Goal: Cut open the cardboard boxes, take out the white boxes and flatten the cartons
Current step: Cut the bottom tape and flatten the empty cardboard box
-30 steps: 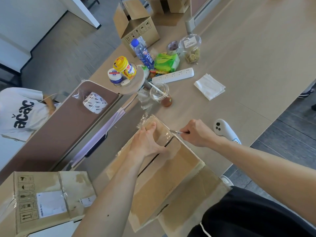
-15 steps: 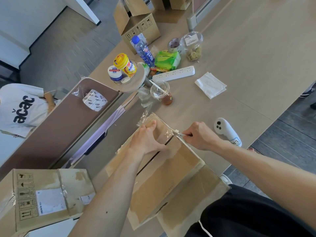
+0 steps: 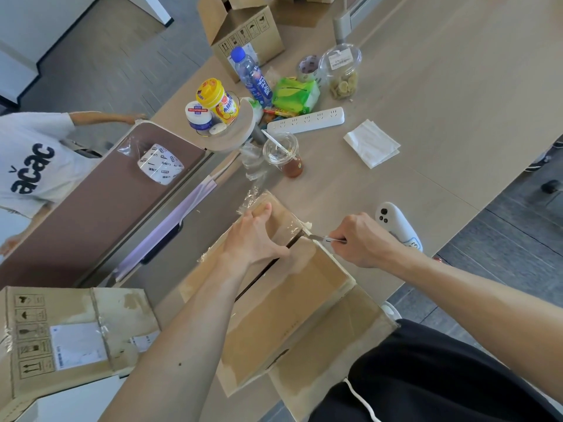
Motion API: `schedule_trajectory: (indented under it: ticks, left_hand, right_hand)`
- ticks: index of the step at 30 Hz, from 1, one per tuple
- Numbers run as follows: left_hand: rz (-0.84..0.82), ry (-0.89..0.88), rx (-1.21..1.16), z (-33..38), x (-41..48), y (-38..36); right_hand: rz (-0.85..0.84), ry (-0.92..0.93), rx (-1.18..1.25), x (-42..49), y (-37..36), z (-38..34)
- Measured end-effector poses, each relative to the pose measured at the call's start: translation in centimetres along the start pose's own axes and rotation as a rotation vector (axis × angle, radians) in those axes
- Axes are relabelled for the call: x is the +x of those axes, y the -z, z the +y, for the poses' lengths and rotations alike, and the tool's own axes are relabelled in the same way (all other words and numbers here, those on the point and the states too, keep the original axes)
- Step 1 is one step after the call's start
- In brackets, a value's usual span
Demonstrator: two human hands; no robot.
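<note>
A brown cardboard carton (image 3: 292, 306) lies in front of me on the table edge, its top flaps taped with loose clear tape. My left hand (image 3: 256, 239) presses flat on the far flap beside the centre seam. My right hand (image 3: 362, 239) grips a thin metal blade (image 3: 318, 237) whose tip sits at the far end of the seam. A second taped carton (image 3: 70, 336) with a white label lies at the lower left. An opened carton (image 3: 243, 28) stands at the far end of the table.
On the table (image 3: 426, 102) are a plastic cup (image 3: 285, 155), power strip (image 3: 306, 120), white napkin (image 3: 371, 143), water bottle (image 3: 253, 76), snack jars and a white controller (image 3: 399, 226). A person in a white shirt (image 3: 30, 159) stands left of a brown partition (image 3: 100, 193).
My right hand has slid the blade slightly along the far end of the seam. The left hand stays pressed on the flap.
</note>
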State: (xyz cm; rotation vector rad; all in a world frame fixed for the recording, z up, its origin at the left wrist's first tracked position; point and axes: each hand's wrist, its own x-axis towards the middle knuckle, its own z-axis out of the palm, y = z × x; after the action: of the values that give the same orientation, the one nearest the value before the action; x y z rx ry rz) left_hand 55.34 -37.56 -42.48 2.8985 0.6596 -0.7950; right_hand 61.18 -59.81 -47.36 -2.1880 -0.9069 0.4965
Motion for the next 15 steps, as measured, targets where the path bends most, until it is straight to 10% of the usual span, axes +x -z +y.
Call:
schedule_trajectory:
  ticks: [15]
  left_hand:
    - [0.002, -0.002, 0.003, 0.1, -0.1, -0.4]
  right_hand:
    - [-0.076, -0.039, 0.011, -2.3, 1.1, -0.5]
